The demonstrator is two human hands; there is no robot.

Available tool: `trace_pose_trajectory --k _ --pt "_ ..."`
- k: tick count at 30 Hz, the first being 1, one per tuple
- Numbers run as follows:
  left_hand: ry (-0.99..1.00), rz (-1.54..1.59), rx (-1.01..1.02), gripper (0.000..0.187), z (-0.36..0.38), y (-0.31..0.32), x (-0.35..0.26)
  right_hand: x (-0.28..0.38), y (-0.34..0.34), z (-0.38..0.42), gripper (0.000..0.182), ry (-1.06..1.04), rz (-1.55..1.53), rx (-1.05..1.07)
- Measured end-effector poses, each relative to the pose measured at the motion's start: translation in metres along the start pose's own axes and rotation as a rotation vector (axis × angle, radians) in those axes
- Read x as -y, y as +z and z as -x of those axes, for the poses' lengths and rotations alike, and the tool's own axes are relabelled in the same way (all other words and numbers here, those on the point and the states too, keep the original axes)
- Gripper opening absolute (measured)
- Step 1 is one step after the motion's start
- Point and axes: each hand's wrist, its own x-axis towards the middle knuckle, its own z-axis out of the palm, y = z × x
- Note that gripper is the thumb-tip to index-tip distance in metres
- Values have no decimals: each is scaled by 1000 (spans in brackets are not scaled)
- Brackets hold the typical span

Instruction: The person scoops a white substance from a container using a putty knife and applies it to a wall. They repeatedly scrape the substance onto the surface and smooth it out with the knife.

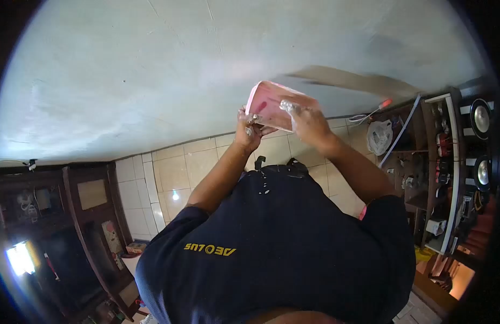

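A pink shallow plastic container point(271, 109) is held tilted in front of the wall, its inside facing me and smeared with darker pink marks. My left hand point(249, 132) is closed around its lower left corner, and whitish paste coats some of the fingers. Over the container's right end is my right hand point(310, 124), its fingers bent and close together. White paste covers the fingertips at its front. Whether a small tool or only paste is between them cannot be made out.
A pale painted wall point(169, 70) rises ahead, above a beige tiled floor point(177, 167). On the right, a dark wooden shelf unit point(417, 183) holds a clear plastic bag point(379, 136) and small items. A cable with a red-orange end point(386, 103) lies by the wall. Dark cabinets point(71, 216) stand left.
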Motion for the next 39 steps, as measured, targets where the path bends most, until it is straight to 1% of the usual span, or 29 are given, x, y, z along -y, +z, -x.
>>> trace_pose_trajectory --k 2,3,5,7,8,9,11,12,13,15,16,17,19,20,21,22,26,28,29,31,32,34,35,38,39 --pt "42 -11 -129 52 2 3 3 12 5 10 35 -40 -50 -21" --pt "42 -5 -131 52 1 3 3 12 9 13 36 -77 -107 -36" --pt "55 -124 -93 53 2 -2 0 15 3 11 38 -84 -137 -30" --pt "23 -131 -124 52 2 -5 -2 7 -14 0 38 -45 -217 -215" --pt "3 -77 -94 47 1 -2 -5 -3 -20 -2 35 -51 -221 -240" --pt "-19 -21 -65 42 1 0 -6 -8 -27 -4 35 -50 -222 -237" --pt "-28 27 -35 43 -1 -5 -2 -10 -41 -8 33 41 -84 19" --pt "-6 7 5 43 -2 -8 -1 -4 -40 -9 34 58 7 104" --pt "16 -11 45 42 -2 -8 -2 1 -35 -10 34 59 7 105" --pt "5 24 19 41 1 -4 -2 7 -24 -6 34 17 -124 101" --pt "12 51 -12 40 2 -3 0 9 -28 -6 32 -38 -157 52" --pt "18 79 -43 39 1 -3 3 10 -28 -6 32 -34 -153 55" --pt "0 94 -5 39 -2 -18 10 12 -23 -5 30 58 -234 56" --pt "12 11 -30 42 -2 -21 13 12 -20 -5 30 62 -235 56" --pt "26 -73 -54 49 -4 -24 14 12 -18 -5 29 68 -272 -1" --pt "41 -63 -152 50 1 -6 8 13 -16 -5 28 73 -309 -56" --pt "16 -57 -143 51 -1 -16 12 13 -12 -4 27 109 -367 -69" --pt "-10 -41 -136 50 -3 -19 14 15 -15 -6 26 41 -325 -80" --pt "-13 -43 -135 50 -3 -20 14 15 -13 -5 26 45 -326 -81" --pt "5 -33 -64 48 -3 -22 14 15 -7 -4 27 138 -387 -46" --pt "4 -35 -63 48 -3 -22 14 14 -5 -4 27 139 -387 -48" --pt "-24 -38 -156 48 -2 -19 13 10 -4 -3 30 116 -427 -88" --pt "-24 -39 -156 48 -1 -18 12 9 -5 -2 30 116 -427 -88" --pt "-34 -57 -154 49 2 -15 12 7 -12 2 35 206 -531 -36" --pt "-37 -20 -132 49 3 -17 14 5 -15 4 35 204 -534 -37"
